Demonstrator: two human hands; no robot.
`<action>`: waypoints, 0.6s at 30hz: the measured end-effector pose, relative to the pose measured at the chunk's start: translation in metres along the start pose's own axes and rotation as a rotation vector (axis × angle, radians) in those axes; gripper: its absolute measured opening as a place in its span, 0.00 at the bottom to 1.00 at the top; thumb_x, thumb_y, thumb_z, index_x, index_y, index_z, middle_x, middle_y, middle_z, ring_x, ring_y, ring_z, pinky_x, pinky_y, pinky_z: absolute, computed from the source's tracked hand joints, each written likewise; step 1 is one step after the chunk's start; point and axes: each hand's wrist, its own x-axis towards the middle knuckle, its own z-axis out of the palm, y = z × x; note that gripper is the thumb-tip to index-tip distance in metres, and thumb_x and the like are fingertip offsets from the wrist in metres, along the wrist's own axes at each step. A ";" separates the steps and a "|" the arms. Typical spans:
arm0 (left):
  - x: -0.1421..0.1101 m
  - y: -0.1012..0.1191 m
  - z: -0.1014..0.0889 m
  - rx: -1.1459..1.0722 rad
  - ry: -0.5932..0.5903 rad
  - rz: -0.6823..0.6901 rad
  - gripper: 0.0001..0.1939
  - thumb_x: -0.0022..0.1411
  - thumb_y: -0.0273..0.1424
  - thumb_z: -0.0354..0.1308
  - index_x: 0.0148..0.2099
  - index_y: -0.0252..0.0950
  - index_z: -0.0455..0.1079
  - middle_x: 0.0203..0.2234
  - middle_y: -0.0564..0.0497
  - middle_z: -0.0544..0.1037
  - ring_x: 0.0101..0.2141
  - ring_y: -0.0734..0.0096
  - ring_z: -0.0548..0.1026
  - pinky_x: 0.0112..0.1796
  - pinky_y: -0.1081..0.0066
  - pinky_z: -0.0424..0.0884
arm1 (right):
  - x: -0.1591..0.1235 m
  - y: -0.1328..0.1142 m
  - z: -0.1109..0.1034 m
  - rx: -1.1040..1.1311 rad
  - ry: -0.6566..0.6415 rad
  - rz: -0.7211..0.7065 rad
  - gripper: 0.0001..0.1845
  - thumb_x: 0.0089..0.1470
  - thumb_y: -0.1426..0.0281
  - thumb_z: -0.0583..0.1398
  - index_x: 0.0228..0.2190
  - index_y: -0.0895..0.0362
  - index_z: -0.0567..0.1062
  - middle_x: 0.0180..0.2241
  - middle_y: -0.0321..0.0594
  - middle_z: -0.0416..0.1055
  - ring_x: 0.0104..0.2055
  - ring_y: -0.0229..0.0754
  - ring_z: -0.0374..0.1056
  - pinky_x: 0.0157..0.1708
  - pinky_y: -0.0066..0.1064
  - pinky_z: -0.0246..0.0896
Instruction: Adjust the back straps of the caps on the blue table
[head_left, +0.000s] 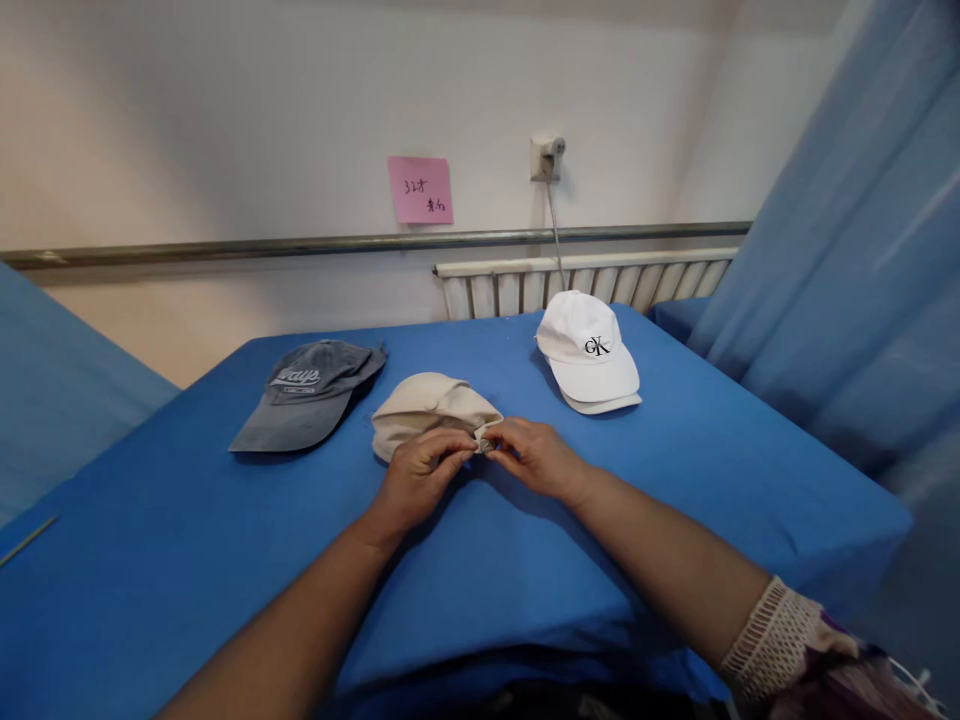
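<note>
A beige cap (431,393) lies on the blue-covered table (480,590), in front of me. My left hand (421,475) pinches the cap's strap at its near right side, thumb against fingers. Close beside it, my right hand (536,455) grips a small metal buckle (486,443) on the same strap. The fingertips of both hands almost meet there, and they cover part of the strap. Whether the strap is threaded through the buckle cannot be made out.
A grey-blue cap (304,390) with white lettering sits to the left. White caps (581,345), stacked, stand at the back right. Behind the table are a radiator (517,290), a metal rail (300,245) and a plugged-in cord (553,215). Blue curtains (840,220) hang at both sides.
</note>
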 end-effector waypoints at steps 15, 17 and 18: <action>-0.001 0.006 0.002 0.020 0.070 -0.150 0.08 0.62 0.36 0.59 0.40 0.38 0.77 0.35 0.50 0.83 0.34 0.67 0.79 0.40 0.67 0.76 | 0.000 -0.001 0.000 0.019 0.010 0.019 0.11 0.61 0.75 0.60 0.46 0.54 0.75 0.43 0.43 0.77 0.39 0.41 0.74 0.42 0.33 0.68; -0.001 0.007 0.002 0.024 0.079 -0.162 0.09 0.61 0.37 0.60 0.39 0.38 0.77 0.33 0.50 0.83 0.32 0.67 0.79 0.39 0.68 0.76 | 0.000 -0.002 0.000 0.020 -0.006 0.035 0.12 0.61 0.74 0.61 0.46 0.54 0.75 0.43 0.43 0.77 0.39 0.41 0.74 0.42 0.33 0.68; -0.001 0.007 0.002 0.027 0.083 -0.167 0.09 0.61 0.37 0.60 0.39 0.38 0.77 0.33 0.51 0.83 0.32 0.67 0.79 0.38 0.68 0.76 | 0.000 -0.002 0.000 0.021 -0.013 0.040 0.12 0.61 0.74 0.61 0.47 0.54 0.75 0.43 0.43 0.77 0.39 0.41 0.74 0.42 0.33 0.68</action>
